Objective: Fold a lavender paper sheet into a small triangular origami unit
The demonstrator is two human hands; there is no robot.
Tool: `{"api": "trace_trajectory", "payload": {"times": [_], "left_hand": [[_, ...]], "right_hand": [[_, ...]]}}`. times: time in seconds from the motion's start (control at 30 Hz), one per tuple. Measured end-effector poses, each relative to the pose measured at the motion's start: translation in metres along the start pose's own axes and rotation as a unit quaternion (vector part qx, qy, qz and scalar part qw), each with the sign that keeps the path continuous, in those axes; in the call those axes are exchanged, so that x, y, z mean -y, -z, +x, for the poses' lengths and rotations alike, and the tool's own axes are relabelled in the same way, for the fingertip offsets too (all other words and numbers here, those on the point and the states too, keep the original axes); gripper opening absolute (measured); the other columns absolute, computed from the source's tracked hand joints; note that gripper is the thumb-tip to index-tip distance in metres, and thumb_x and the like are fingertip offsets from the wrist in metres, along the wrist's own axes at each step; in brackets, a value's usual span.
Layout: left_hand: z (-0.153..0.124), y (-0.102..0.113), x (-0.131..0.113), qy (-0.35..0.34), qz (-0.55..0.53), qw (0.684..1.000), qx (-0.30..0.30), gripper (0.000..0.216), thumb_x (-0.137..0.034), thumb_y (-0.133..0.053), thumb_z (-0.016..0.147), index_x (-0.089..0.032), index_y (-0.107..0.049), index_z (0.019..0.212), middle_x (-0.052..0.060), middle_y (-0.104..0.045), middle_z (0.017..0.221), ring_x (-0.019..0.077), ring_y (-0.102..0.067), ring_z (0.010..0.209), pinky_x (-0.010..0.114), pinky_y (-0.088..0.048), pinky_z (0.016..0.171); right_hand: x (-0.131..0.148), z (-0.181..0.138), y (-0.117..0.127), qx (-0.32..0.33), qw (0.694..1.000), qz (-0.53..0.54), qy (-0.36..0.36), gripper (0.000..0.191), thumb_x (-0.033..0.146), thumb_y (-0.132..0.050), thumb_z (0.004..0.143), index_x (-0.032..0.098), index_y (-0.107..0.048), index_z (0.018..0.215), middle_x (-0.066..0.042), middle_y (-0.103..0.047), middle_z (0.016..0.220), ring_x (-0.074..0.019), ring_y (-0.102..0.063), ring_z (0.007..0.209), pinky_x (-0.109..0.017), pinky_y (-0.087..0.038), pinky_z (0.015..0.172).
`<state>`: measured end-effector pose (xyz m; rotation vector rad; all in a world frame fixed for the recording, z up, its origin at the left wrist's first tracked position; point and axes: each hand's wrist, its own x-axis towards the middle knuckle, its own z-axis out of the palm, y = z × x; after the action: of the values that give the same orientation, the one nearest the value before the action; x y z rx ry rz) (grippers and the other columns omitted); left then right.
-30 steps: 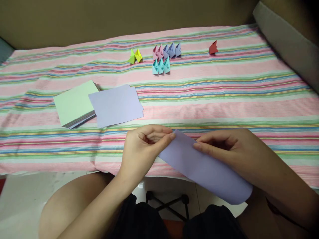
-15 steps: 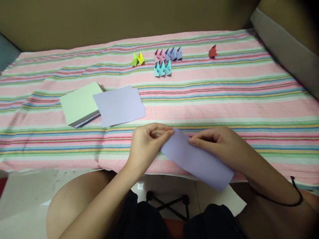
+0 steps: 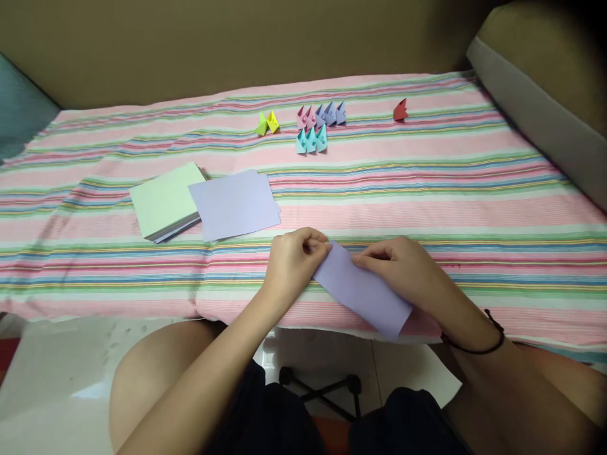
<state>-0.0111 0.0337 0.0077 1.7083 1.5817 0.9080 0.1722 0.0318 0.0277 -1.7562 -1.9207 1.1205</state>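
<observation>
A person seated before a striped cloth [image 3: 403, 212] holds a long, narrow strip of purple paper [image 3: 363, 294] in two bare hands. The strip lies at a slant near the cloth's front edge, one end up between the hands and the other pointing down toward the person's lap. The left hand [image 3: 294, 258] pinches the strip's upper left corner, thumb on top and fingers curled beneath. The right hand [image 3: 405, 268] — a thin black band [image 3: 501, 338] around its wrist — grips the far long edge between thumb and fingers, the two hands near each other but apart. Whether the strip touches the cloth or is held just above it cannot be told.

Beyond the left hand, loose lavender sheets [image 3: 237, 205] lie with their edges slightly out of line, lapping the right side of a thick stack of paper [image 3: 165, 199] topped in pale green. Farther back, small folded paper pieces stand in groups: a lime one [image 3: 261, 126] beside a yellow one [image 3: 272, 122]; a row of two pink pieces [image 3: 309, 116] and three lavender pieces [image 3: 331, 115], with three turquoise pieces [image 3: 311, 142] just in front; and, well apart to the right, a single red piece [image 3: 401, 111]. A brown backrest [image 3: 227, 47] rises behind the cloth; below its front edge, black metal legs [image 3: 327, 388] stand on a pale tiled floor [image 3: 61, 379].
</observation>
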Motion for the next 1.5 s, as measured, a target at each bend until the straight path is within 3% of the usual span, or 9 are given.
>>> {"api": "trace_trajectory", "payload": {"times": [0.13,0.27,0.33,0.47,0.6,0.9,1.5], "left_hand": [[0.002,-0.003,0.001,-0.013,0.021,1.000,-0.006,0.010,-0.015,-0.063,0.074,-0.017,-0.065,0.083,-0.001,-0.066,0.066,0.0135,-0.061,0.063,0.027,-0.047,0.061],[-0.002,0.001,0.001,-0.079,0.102,0.991,-0.031,0.015,-0.016,-0.062,0.078,-0.018,-0.062,0.092,0.004,-0.067,0.082,0.0185,-0.061,0.080,0.033,-0.049,0.073],[-0.010,0.005,-0.002,-0.137,0.153,0.978,-0.026,0.011,-0.018,-0.055,0.084,-0.017,-0.062,0.092,0.007,-0.066,0.092,0.0208,-0.060,0.089,0.036,-0.048,0.079],[-0.035,0.007,-0.010,-0.251,0.226,0.939,0.065,0.020,-0.018,-0.044,0.090,-0.014,-0.064,0.094,0.010,-0.068,0.098,0.0225,-0.060,0.091,0.038,-0.049,0.079],[-0.057,0.003,-0.008,-0.307,0.276,0.910,0.040,0.024,-0.014,-0.047,0.089,-0.007,-0.063,0.104,0.013,-0.067,0.112,0.0270,-0.059,0.106,0.042,-0.049,0.086],[-0.077,0.002,0.005,-0.335,0.324,0.884,0.038,0.036,-0.014,-0.048,0.086,-0.002,-0.059,0.118,0.019,-0.060,0.124,0.0329,-0.053,0.120,0.045,-0.050,0.093],[-0.082,-0.003,0.005,-0.287,0.318,0.903,0.031,0.033,-0.019,-0.045,0.088,-0.009,-0.059,0.117,0.016,-0.058,0.128,0.0297,-0.051,0.119,0.044,-0.046,0.092]], "right_hand": [[-0.001,0.005,0.000,0.010,1.000,-0.010,-0.019,0.030,0.037,-0.055,0.078,0.017,-0.073,0.065,-0.003,-0.063,0.059,-0.0143,-0.052,0.054,-0.027,-0.032,0.048],[-0.002,0.009,0.000,0.020,0.999,-0.002,-0.045,0.029,0.037,-0.057,0.076,0.016,-0.072,0.064,-0.004,-0.065,0.062,-0.0157,-0.054,0.056,-0.028,-0.032,0.048],[-0.002,0.011,0.000,0.020,0.998,0.009,-0.055,0.027,0.037,-0.058,0.075,0.016,-0.074,0.067,-0.005,-0.067,0.065,-0.0166,-0.056,0.057,-0.028,-0.033,0.049],[-0.005,0.013,0.000,0.021,0.998,0.023,-0.053,0.029,0.038,-0.058,0.074,0.015,-0.075,0.069,-0.006,-0.068,0.064,-0.0168,-0.056,0.057,-0.028,-0.035,0.049],[-0.007,0.016,0.000,0.011,0.997,0.032,-0.066,0.029,0.038,-0.059,0.073,0.014,-0.075,0.070,-0.006,-0.068,0.063,-0.0166,-0.055,0.056,-0.028,-0.035,0.049],[-0.008,0.016,-0.001,0.002,0.995,0.037,-0.095,0.029,0.036,-0.059,0.072,0.012,-0.075,0.074,-0.007,-0.068,0.064,-0.0161,-0.054,0.053,-0.027,-0.034,0.046],[-0.010,0.016,-0.001,0.000,0.995,0.052,-0.089,0.028,0.038,-0.060,0.071,0.014,-0.076,0.072,-0.008,-0.068,0.063,-0.0175,-0.056,0.053,-0.027,-0.036,0.046]]}}
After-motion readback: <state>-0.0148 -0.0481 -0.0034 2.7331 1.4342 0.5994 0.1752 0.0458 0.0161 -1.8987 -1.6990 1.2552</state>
